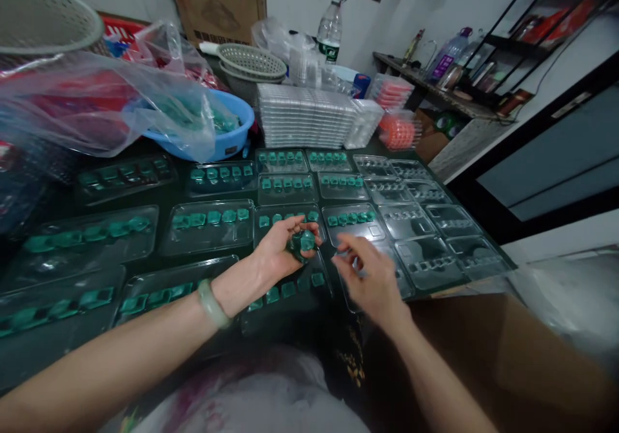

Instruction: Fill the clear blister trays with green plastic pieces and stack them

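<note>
Cupped palm-up over the middle trays, my left hand (293, 243) has its fingers curled around green translucent cubes (307, 241). How many it holds is hidden. To its right, my right hand (365, 272) hovers above a clear plastic tray (399, 278), its fingers bent and smeared by motion. Whether anything is between those fingertips cannot be made out. Just beyond both hands, another clear tray (377, 232) carries a row of green cubes (351, 218). Below my left hand lies a tray with more green cubes (288, 289), partly in shadow.
Rows of clear trays cover the dark table, with green cubes in those at left and centre. Behind stand a blue basin (236, 140) under plastic film, stacked clear trays (304, 117), a water bottle (331, 30) and orange packs (399, 130). A cardboard box (483, 349) sits front right.
</note>
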### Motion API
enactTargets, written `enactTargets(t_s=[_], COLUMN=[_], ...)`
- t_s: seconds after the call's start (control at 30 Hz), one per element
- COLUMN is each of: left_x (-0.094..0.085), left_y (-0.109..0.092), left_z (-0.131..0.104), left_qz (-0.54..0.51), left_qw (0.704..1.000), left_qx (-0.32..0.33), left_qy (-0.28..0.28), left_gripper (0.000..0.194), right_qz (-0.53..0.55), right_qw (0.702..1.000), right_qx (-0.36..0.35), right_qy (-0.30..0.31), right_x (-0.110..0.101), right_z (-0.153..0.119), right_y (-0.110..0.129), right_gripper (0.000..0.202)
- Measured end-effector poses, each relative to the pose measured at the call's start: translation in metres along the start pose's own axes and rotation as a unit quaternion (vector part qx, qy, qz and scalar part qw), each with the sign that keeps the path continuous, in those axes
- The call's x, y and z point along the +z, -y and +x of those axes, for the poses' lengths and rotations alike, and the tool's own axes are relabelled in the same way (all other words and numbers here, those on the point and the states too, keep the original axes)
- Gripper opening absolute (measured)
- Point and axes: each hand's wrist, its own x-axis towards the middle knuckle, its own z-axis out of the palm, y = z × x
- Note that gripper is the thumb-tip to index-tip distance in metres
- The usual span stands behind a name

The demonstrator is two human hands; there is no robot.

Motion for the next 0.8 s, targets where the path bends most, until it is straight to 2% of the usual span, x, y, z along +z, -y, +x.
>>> enactTargets(t_s=[0.07,0.13,0.27,0.37,0.47,0.57,0.63,0.7,0.8], left_x=[0.002,0.006,0.013,0.017,0.018,0.017,0.014,0.011,0.005], left_y=[0.0,0.001,0.002,0.005,0.01,0.013,0.012,0.009,0.009], left_z=[-0.004,-0.009,-0.017,-0.018,-0.014,-0.008,-0.004,0.0,-0.001], left_qz=[-0.012,-0.018,-0.035,-0.058,-0.073,-0.091,-0.094,-0.078,-0.01], left_qw=[1.0,0.999,0.999,0.997,0.995,0.993,0.993,0.995,0.998], left_qx=[0.0,-0.004,0.022,0.051,0.068,0.055,0.042,0.044,0.052], left_qy=[-0.013,-0.026,-0.022,-0.019,0.009,0.045,0.054,0.046,0.017], left_gripper=[0.013,0.014,0.01,0.008,0.009,0.009,0.009,0.01,0.01], right_qz=[0.052,0.079,0.108,0.114,0.102,0.113,0.152,0.22,0.335], right_qw=[0.998,0.995,0.984,0.98,0.979,0.976,0.968,0.951,0.906], right_qx=[0.009,0.044,0.085,0.097,0.086,0.073,0.096,0.144,0.211], right_qy=[-0.019,-0.051,-0.112,-0.135,-0.153,-0.169,-0.172,-0.164,-0.148], right_x=[0.019,0.037,0.057,0.059,0.059,0.058,0.055,0.051,0.045], right_z=[-0.013,-0.017,-0.012,-0.009,-0.011,-0.012,-0.013,-0.014,-0.013], right_y=[0.03,0.046,0.048,0.044,0.041,0.04,0.041,0.041,0.04], right_gripper=[0.028,0.026,0.024,0.023,0.016,0.01,0.007,0.007,0.011])
